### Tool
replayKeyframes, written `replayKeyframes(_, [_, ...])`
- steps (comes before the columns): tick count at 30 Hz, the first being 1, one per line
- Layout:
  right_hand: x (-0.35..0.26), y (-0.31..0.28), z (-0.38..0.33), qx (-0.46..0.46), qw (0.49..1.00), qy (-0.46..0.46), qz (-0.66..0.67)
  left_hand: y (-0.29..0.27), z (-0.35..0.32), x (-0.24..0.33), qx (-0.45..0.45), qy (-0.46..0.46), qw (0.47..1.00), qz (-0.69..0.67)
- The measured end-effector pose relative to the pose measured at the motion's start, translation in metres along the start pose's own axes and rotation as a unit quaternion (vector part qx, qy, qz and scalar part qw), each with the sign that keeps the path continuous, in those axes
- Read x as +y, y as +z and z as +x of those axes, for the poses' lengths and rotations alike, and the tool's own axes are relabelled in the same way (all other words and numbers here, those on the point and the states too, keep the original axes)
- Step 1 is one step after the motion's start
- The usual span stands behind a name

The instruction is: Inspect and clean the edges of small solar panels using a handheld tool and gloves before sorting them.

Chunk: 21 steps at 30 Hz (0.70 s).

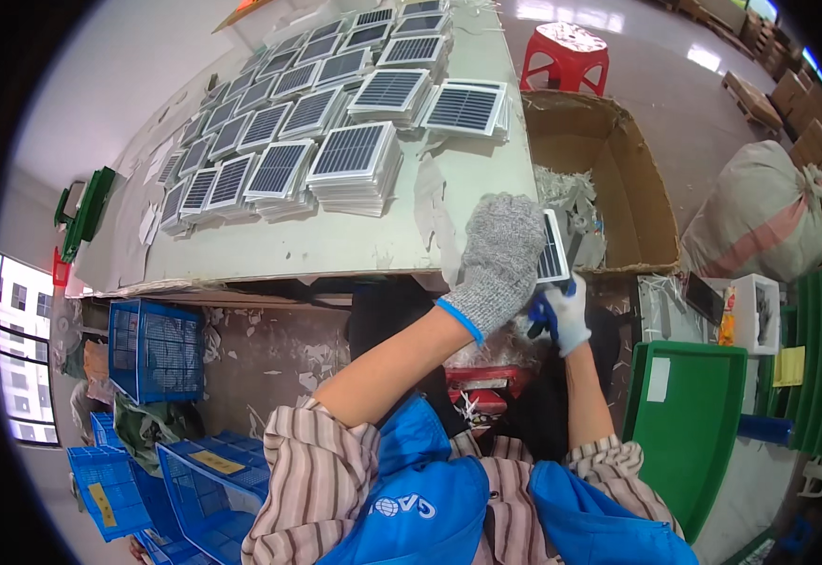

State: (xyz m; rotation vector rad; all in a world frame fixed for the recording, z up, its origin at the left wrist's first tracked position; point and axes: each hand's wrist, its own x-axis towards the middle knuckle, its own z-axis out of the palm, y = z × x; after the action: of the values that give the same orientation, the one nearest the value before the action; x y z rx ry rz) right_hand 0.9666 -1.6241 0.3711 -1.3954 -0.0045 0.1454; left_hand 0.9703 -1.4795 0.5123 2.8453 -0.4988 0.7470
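Note:
My left hand [505, 240], in a grey knit glove with a blue cuff, is closed on the edge of a small solar panel [550, 250] with a white border. The glove hides part of that panel. Just below its lower corner is my right hand [564, 314], in a white glove with blue-coated fingers. Those fingers are curled, and what they grip cannot be made out. A narrow grey strip [579, 240] shows above the right hand; whether it is held is unclear. Beyond my left hand, stacks of similar solar panels [353, 151] stand in rows on the pale table [317, 247].
An open cardboard box [642, 188] with white scraps stands at the table's right edge, a red stool [566, 47] behind it. To my right are a green tray [689, 424] and a tied sack [759, 212]. Blue crates [157, 348] stand at the left.

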Motion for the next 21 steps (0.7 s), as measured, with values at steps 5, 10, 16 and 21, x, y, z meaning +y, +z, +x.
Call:
replayKeyframes(5, [-0.017,-0.007,0.0,-0.061,0.995,-0.043,-0.059,0.008,0.003,0.005,-0.019,-0.012,0.997,-0.073])
replayKeyframes(10, [-0.022,0.013,-0.072,-0.296,0.923,-0.043,-0.241,0.012,0.007,0.007,0.021,-0.01,0.999,-0.04])
replayKeyframes(16, [0.001,0.029,-0.042,0.176,0.968,-0.118,-0.131,0.009,0.01,0.012,-0.066,-0.07,0.995,-0.025])
replayKeyframes(21, [0.061,0.045,0.068,0.072,0.952,-0.091,0.285,0.011,0.009,0.003,-0.053,-0.048,0.997,0.014])
